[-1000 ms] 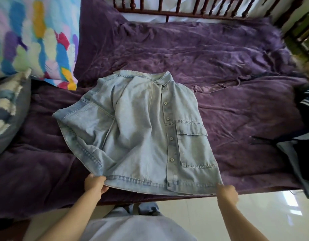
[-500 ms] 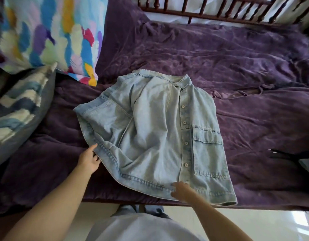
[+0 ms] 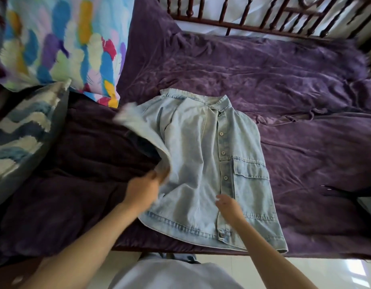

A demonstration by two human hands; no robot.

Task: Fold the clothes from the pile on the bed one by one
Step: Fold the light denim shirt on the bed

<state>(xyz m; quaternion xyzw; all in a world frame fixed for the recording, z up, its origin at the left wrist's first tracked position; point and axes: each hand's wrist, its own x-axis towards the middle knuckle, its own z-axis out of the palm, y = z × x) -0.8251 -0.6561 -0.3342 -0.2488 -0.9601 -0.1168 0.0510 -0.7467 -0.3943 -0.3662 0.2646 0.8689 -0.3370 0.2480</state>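
Head view looks down on a denim shirt [image 3: 201, 163] spread face-up near the front edge of the bed [image 3: 284, 84], collar [image 3: 201, 99] pointing toward the far rail [image 3: 264, 24]. The task looks to be at its first garment and early in that fold. The left hand [image 3: 142, 191] grips the shirt's left side and holds it raised off the cover, the sleeve flap [image 3: 136, 122] blurred in the air. The right hand [image 3: 229, 206] lies with relaxed fingers on the cloth beside the button strip, near the hem, apparently pinning it. No finished fold shows anywhere. The right side, the lengthwise fold and the rest of the clothes all seem left to do. Dark clothes [image 3: 347, 193], cut off at the bed's right edge, may be the pile.

The shirt is pale, washed denim, fairly stiff, with stitched hems, pale round buttons [image 3: 223, 152] and a square patch pocket [image 3: 251, 184]. It holds a curved ridge where it is lifted. The bed cover is deep purple, plush and rumpled. A feather-print pillow [image 3: 65, 44] and a zigzag cushion [image 3: 19, 130] sit at the left end.
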